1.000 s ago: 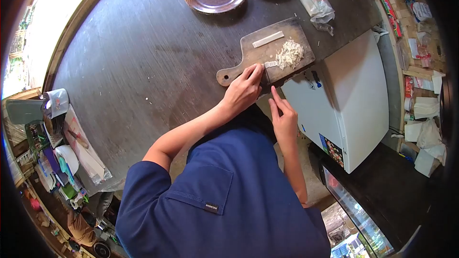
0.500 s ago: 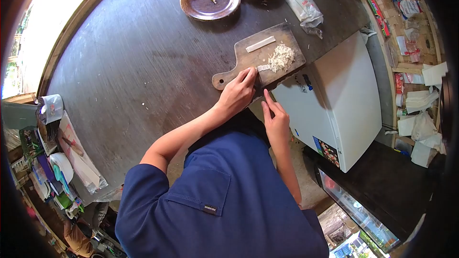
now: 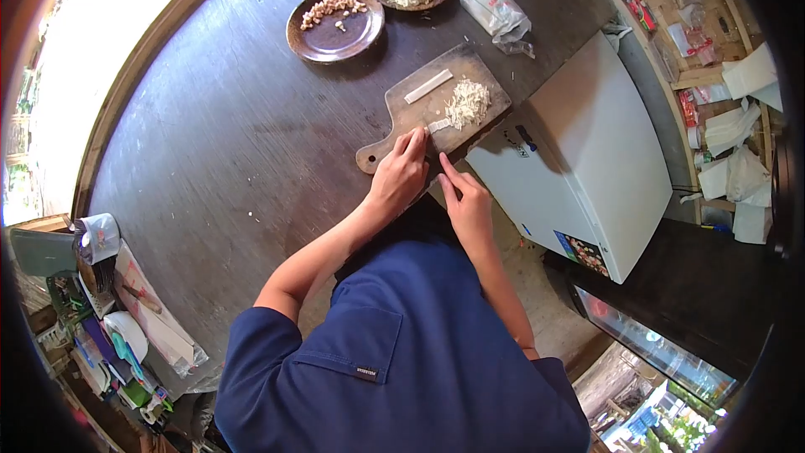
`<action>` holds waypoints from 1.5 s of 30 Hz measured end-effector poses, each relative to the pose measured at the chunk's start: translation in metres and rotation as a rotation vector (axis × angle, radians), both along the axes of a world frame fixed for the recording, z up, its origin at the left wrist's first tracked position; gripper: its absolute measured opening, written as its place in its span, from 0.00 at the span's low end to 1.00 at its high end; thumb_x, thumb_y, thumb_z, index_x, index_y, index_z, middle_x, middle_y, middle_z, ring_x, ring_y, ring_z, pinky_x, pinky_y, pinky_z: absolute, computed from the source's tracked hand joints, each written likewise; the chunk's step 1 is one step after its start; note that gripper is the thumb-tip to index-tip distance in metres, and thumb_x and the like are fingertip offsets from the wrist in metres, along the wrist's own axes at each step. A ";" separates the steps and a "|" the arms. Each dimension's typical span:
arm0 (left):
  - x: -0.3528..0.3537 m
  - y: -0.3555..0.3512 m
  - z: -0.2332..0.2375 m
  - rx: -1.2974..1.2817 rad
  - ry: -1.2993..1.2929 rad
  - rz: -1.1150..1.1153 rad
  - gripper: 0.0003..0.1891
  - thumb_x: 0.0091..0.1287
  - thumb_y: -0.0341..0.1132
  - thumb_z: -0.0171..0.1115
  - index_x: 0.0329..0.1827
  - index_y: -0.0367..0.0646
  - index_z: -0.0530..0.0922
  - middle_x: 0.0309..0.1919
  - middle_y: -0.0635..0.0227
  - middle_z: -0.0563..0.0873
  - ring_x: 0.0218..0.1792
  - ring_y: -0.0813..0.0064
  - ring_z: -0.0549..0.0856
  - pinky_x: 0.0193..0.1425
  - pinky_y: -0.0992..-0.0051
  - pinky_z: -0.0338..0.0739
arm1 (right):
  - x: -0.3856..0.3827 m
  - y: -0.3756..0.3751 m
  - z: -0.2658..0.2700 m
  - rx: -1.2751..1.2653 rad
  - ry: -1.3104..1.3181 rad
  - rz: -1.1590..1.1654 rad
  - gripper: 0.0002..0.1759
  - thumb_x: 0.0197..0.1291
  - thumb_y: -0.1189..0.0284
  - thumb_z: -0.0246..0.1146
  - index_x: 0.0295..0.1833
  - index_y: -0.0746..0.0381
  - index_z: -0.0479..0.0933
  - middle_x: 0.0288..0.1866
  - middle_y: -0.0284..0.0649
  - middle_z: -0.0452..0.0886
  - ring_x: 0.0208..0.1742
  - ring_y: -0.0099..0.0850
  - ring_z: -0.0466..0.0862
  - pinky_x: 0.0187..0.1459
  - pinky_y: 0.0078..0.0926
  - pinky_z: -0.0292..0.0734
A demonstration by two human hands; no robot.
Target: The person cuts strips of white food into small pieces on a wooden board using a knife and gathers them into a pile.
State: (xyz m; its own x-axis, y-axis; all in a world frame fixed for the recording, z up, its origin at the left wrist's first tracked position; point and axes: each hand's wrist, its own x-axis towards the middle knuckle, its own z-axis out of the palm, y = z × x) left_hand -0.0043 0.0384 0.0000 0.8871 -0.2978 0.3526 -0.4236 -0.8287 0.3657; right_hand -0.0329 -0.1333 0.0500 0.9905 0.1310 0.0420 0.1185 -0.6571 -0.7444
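Shift: cutting board [image 3: 404, 120], two brown plates [image 3: 346, 46] and plastic bag [image 3: 495, 15] sat further left in view than half a second earlier.
Left hand [image 3: 401, 176]: as before, fingertips clamped on the short strip [image 3: 439, 125] on the board, beside a shredded pile [image 3: 467, 103].
Right hand [image 3: 469, 208]: near the board's close edge; its grip could not be told.
Longer strip [image 3: 428, 85]: on the board, beyond the short one.
Table [image 3: 210, 143]: dark, scuffed.
Room: white freezer [image 3: 579, 159] to the right.
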 end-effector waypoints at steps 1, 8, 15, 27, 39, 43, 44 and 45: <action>0.003 0.002 -0.001 0.010 -0.003 0.005 0.32 0.62 0.33 0.69 0.68 0.20 0.78 0.69 0.48 0.80 0.71 0.55 0.78 0.77 0.68 0.75 | -0.003 0.000 -0.001 -0.020 0.001 0.006 0.24 0.76 0.68 0.69 0.75 0.45 0.83 0.38 0.47 0.85 0.38 0.50 0.88 0.42 0.46 0.83; 0.003 0.003 -0.004 0.012 0.000 -0.011 0.31 0.63 0.32 0.68 0.68 0.19 0.78 0.72 0.46 0.78 0.72 0.53 0.77 0.79 0.67 0.74 | -0.002 0.002 -0.006 -0.045 0.002 -0.007 0.25 0.76 0.67 0.69 0.76 0.46 0.82 0.38 0.46 0.85 0.37 0.48 0.88 0.41 0.45 0.83; 0.003 0.002 -0.006 -0.039 0.031 0.003 0.33 0.62 0.28 0.68 0.71 0.19 0.75 0.71 0.47 0.78 0.70 0.52 0.78 0.74 0.65 0.78 | -0.018 0.003 -0.002 -0.088 -0.044 -0.029 0.24 0.76 0.70 0.69 0.75 0.49 0.83 0.38 0.49 0.85 0.38 0.49 0.88 0.42 0.44 0.82; 0.001 0.002 -0.001 -0.060 0.023 -0.004 0.36 0.61 0.28 0.68 0.75 0.21 0.72 0.68 0.49 0.78 0.70 0.50 0.77 0.79 0.64 0.74 | -0.016 -0.001 -0.012 -0.015 -0.061 -0.023 0.24 0.76 0.66 0.68 0.76 0.43 0.82 0.37 0.44 0.84 0.36 0.48 0.88 0.40 0.47 0.84; 0.000 0.004 -0.004 0.161 -0.034 0.062 0.35 0.64 0.35 0.70 0.75 0.29 0.76 0.70 0.53 0.82 0.71 0.56 0.79 0.83 0.58 0.68 | -0.016 0.000 -0.014 -0.063 -0.050 -0.029 0.24 0.75 0.65 0.69 0.75 0.42 0.83 0.37 0.43 0.85 0.36 0.47 0.89 0.39 0.46 0.85; -0.002 0.003 -0.007 0.208 -0.082 0.114 0.34 0.64 0.37 0.69 0.75 0.36 0.79 0.69 0.60 0.83 0.71 0.61 0.79 0.85 0.53 0.64 | -0.009 0.004 -0.009 -0.043 -0.060 -0.022 0.24 0.75 0.65 0.69 0.75 0.41 0.83 0.38 0.42 0.85 0.37 0.46 0.89 0.39 0.46 0.85; -0.002 0.004 -0.007 0.222 -0.088 0.127 0.33 0.64 0.38 0.69 0.75 0.38 0.79 0.69 0.62 0.83 0.72 0.61 0.78 0.86 0.52 0.63 | -0.013 0.004 -0.005 -0.030 -0.055 -0.021 0.24 0.75 0.67 0.70 0.75 0.44 0.83 0.38 0.44 0.85 0.37 0.47 0.88 0.39 0.45 0.84; -0.002 0.004 -0.007 0.222 -0.089 0.133 0.33 0.64 0.38 0.69 0.75 0.38 0.79 0.69 0.62 0.83 0.72 0.61 0.78 0.86 0.52 0.63 | -0.015 0.003 -0.003 -0.021 -0.050 -0.021 0.25 0.75 0.70 0.70 0.75 0.47 0.83 0.38 0.46 0.85 0.36 0.47 0.87 0.40 0.44 0.82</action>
